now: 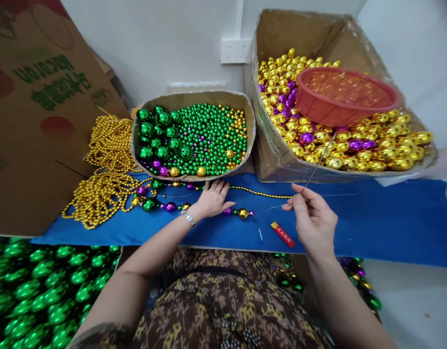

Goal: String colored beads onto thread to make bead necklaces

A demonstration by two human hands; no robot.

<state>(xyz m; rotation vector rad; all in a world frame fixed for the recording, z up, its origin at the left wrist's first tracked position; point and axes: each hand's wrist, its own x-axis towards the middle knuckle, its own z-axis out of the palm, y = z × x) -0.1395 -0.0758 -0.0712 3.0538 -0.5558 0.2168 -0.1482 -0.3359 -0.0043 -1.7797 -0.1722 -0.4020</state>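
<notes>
My left hand [213, 198] rests palm down on the blue cloth [372, 218], fingers closed over a strand of green, purple and gold beads [241, 212] that runs left to right under it. My right hand [312, 215] is raised a little above the cloth and pinches a long thin needle [319, 162] that slants up toward the big box; a fine thread trails left from it toward the strand. A thin gold bead string [261, 194] lies just beyond both hands.
A low cardboard box of small green beads [203, 135] stands behind my left hand. A bigger box of gold and purple balls [354, 140] with a red basket [345, 94] is at right. Gold bead strands [107, 169] are piled left. A red lighter [283, 234] lies on the cloth. Green balls [45, 291] fill the lower left.
</notes>
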